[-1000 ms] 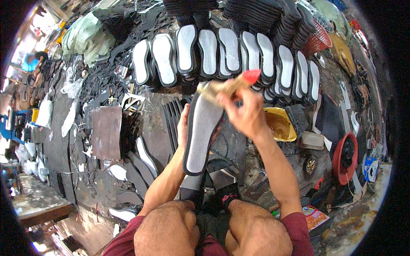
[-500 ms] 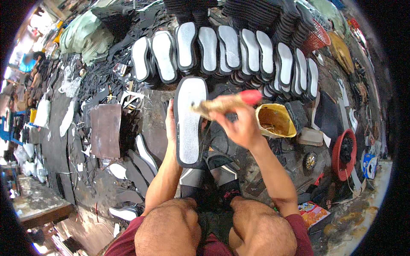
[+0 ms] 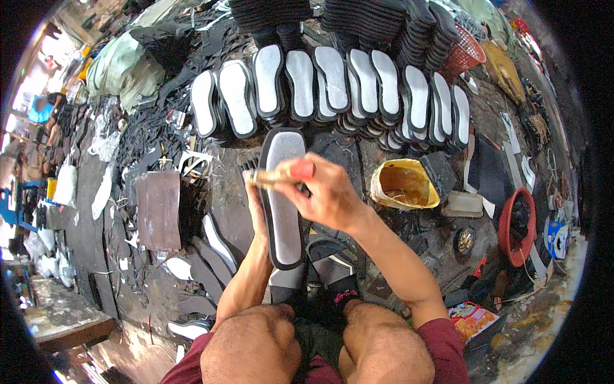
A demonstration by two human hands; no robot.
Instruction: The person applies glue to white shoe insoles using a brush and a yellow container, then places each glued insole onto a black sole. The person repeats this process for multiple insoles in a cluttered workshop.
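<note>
A shoe sole (image 3: 285, 224) with a black rim and a greyish-white middle is held up in front of my knees. My left hand (image 3: 256, 208) grips it along its left edge, the fingers partly hidden behind it. In my right hand (image 3: 331, 193) is a brush (image 3: 272, 178) with a tan body and a red end. The brush lies across the upper half of the sole, its tip by the left edge near my left fingers. Whether the tip touches the sole I cannot tell.
Beyond my hands, stacked white-topped soles (image 3: 299, 84) stand in a curved row, with taller black stacks (image 3: 364, 22) behind. At right are a yellow container (image 3: 403, 203) with amber stuff inside and a red basin (image 3: 505, 225). A brown board (image 3: 159, 208) and dark scraps lie left.
My right hand has moved the brush left, from the middle of the sole to its left edge. The sole sits slightly lower and is tilted differently, its face looking greyer.
</note>
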